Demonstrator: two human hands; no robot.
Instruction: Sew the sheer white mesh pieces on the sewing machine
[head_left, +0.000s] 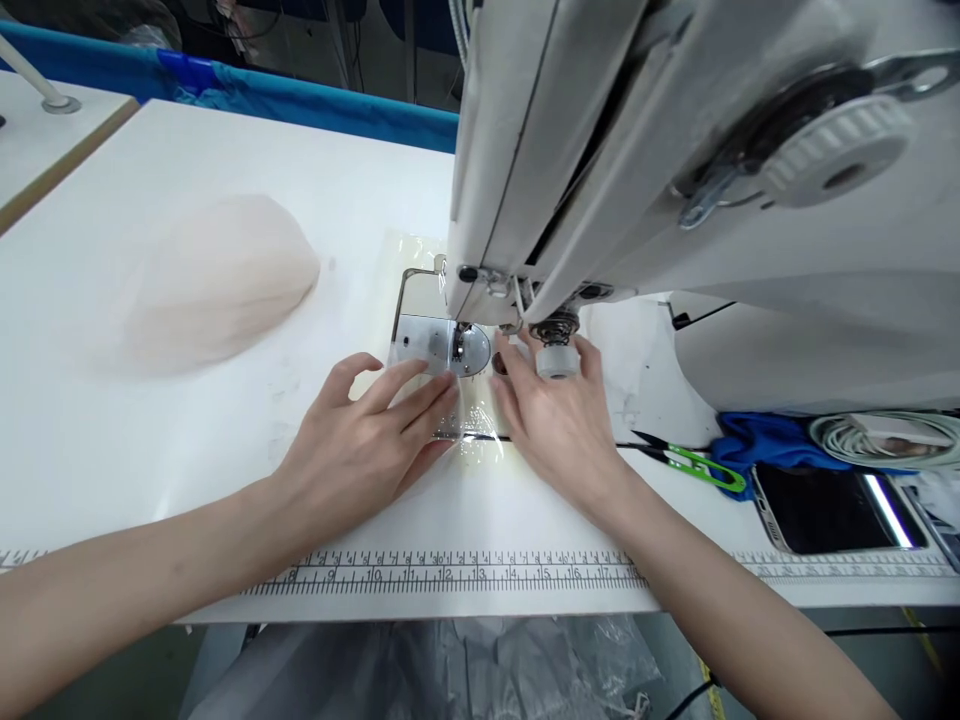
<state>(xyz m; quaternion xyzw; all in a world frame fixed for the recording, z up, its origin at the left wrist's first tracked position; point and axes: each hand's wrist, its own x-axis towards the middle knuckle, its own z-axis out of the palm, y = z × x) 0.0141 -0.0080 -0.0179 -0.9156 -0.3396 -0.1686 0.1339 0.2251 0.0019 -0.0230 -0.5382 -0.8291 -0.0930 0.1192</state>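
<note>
My left hand [375, 430] lies with its fingers stretched over the metal needle plate [424, 335] of a white sewing machine [540, 140]. Its fingertips rest beside the presser foot area, at the edge of a clear, shiny film [480, 420]. On the other side of the needle, my right hand [559, 415] has its fingers spread on the machine bed. Some of its fingertips are hidden behind a white-capped spring knob [557, 355]. No separate piece shows clearly between the hands. A sheer, pale beige fabric piece [232, 280], blurred, is to the left.
Green-handled thread snips [694, 465] lie at right, near a blue cloth [757, 440], a coiled cable [862, 440] and a phone [840, 510]. A printed ruler [450, 575] runs along the table's front edge. Blue fabric [315, 105] borders the back.
</note>
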